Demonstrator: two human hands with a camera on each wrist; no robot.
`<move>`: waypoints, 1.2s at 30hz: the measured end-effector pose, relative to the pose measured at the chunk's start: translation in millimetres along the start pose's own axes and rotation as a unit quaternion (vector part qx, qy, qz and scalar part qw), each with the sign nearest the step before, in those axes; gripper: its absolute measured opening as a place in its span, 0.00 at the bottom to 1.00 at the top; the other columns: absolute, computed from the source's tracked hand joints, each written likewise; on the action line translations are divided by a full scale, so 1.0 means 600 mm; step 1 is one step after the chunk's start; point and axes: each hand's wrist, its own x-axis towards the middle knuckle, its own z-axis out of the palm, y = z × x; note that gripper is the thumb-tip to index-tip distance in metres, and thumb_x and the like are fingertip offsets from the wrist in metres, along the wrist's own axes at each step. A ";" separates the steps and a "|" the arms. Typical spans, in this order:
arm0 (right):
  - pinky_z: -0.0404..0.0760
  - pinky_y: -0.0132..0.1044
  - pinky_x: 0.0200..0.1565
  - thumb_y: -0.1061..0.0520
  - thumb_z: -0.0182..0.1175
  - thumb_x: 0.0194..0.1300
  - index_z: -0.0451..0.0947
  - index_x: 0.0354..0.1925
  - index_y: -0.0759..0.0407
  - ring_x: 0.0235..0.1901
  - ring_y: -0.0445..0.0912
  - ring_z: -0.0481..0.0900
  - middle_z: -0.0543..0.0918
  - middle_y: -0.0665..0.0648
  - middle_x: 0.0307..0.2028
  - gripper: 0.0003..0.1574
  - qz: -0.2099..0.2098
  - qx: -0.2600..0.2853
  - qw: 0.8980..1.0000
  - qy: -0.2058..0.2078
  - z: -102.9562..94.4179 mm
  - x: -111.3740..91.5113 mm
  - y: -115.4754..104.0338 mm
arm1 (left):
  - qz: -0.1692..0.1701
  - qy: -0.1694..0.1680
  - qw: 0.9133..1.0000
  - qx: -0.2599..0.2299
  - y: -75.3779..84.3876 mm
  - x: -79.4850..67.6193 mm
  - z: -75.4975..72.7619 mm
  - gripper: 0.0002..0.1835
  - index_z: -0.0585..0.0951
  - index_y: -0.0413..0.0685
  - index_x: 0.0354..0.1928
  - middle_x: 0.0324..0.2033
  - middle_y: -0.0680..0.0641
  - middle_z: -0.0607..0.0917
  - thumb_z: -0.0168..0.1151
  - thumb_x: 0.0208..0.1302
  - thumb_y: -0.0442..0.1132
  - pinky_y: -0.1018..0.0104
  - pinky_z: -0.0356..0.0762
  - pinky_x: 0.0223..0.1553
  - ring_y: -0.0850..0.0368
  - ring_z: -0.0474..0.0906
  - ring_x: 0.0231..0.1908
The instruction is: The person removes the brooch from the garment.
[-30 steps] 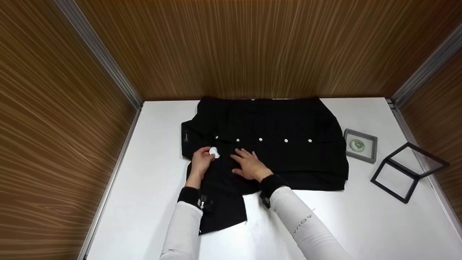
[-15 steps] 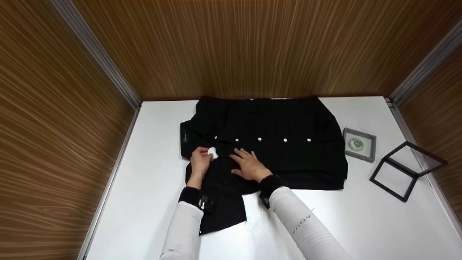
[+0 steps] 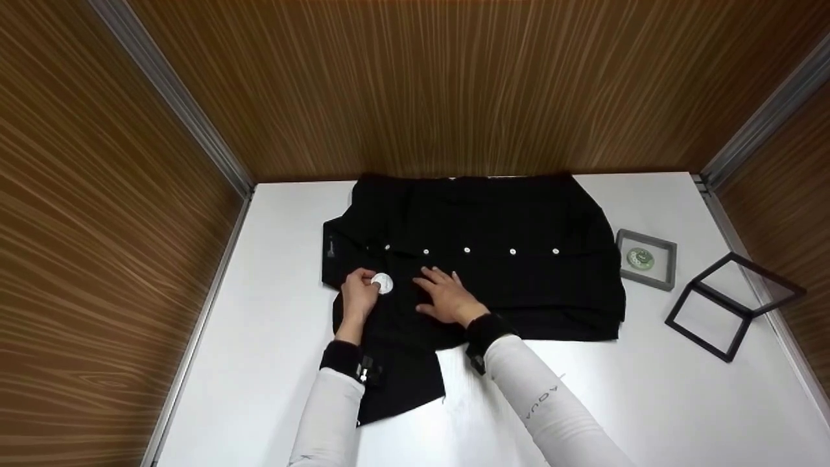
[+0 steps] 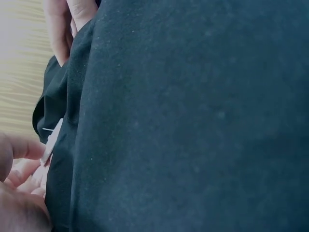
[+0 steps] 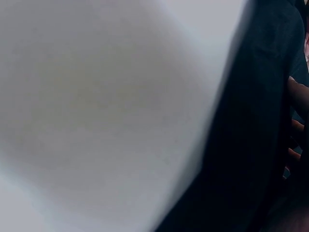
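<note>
A black shirt (image 3: 499, 214) with a row of white buttons lies spread on the white table. Over its left part, my left hand (image 3: 358, 297) pinches a round white pin badge (image 3: 383, 283) between thumb and fingers. In the left wrist view the badge (image 4: 55, 135) appears edge-on against the dark cloth, with a thin pin sticking out from it. Whether the pin goes through the cloth cannot be told. My right hand (image 3: 447, 297) rests with fingers spread on the shirt, just right of the badge. Cloth and a pale blur fill most of the right wrist view.
At the right lies a grey square frame (image 3: 670, 266) with a green round badge (image 3: 640, 259) inside. A hinged black frame (image 3: 687, 310) stands opened beside it. Wood-grain walls (image 3: 415, 91) close off the back and both sides of the table (image 3: 259, 363).
My left hand has shifted the badge slightly toward me, and its white face now shows as a fuller circle. The right hand has stayed in place on the shirt.
</note>
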 end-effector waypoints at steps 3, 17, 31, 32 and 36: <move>0.49 0.58 0.70 0.40 0.59 0.69 0.62 0.73 0.52 0.74 0.54 0.48 0.55 0.58 0.75 0.41 -0.002 -0.001 1.000 0.001 0.001 0.001 0.001 | -0.017 0.009 1.000 -0.004 -0.005 0.001 -0.004 0.12 0.84 0.38 0.41 0.30 0.43 0.86 0.63 0.53 0.27 0.53 0.77 0.40 0.46 0.82 0.35; 0.48 0.58 0.70 0.39 0.59 0.68 0.60 0.74 0.50 0.74 0.55 0.47 0.53 0.57 0.75 0.42 0.003 -0.003 1.000 -0.002 -0.003 0.013 -0.003 | -0.039 0.042 0.996 -0.063 -0.033 0.024 -0.022 0.13 0.82 0.34 0.43 0.31 0.42 0.84 0.59 0.54 0.24 0.61 0.76 0.37 0.47 0.79 0.34; 0.49 0.54 0.71 0.40 0.60 0.68 0.61 0.73 0.51 0.73 0.56 0.51 0.58 0.61 0.73 0.41 0.003 0.065 0.998 0.010 -0.009 0.011 0.008 | -0.042 0.043 0.997 -0.048 -0.024 0.018 -0.022 0.13 0.82 0.37 0.44 0.31 0.43 0.83 0.59 0.54 0.25 0.57 0.75 0.39 0.46 0.79 0.35; 0.52 0.53 0.71 0.40 0.60 0.68 0.61 0.73 0.50 0.73 0.57 0.52 0.58 0.61 0.73 0.41 0.006 0.078 0.997 0.013 -0.012 0.008 0.009 | -0.040 0.041 0.997 -0.050 -0.023 0.016 -0.022 0.14 0.82 0.37 0.44 0.31 0.43 0.83 0.59 0.54 0.25 0.57 0.75 0.40 0.46 0.79 0.35; 0.60 0.48 0.68 0.42 0.61 0.68 0.61 0.73 0.51 0.70 0.55 0.59 0.62 0.60 0.71 0.41 0.004 0.127 0.991 0.031 -0.021 -0.002 0.014 | -0.036 0.041 0.997 -0.053 -0.016 0.011 -0.024 0.14 0.83 0.38 0.44 0.31 0.43 0.84 0.60 0.55 0.25 0.58 0.75 0.39 0.47 0.79 0.34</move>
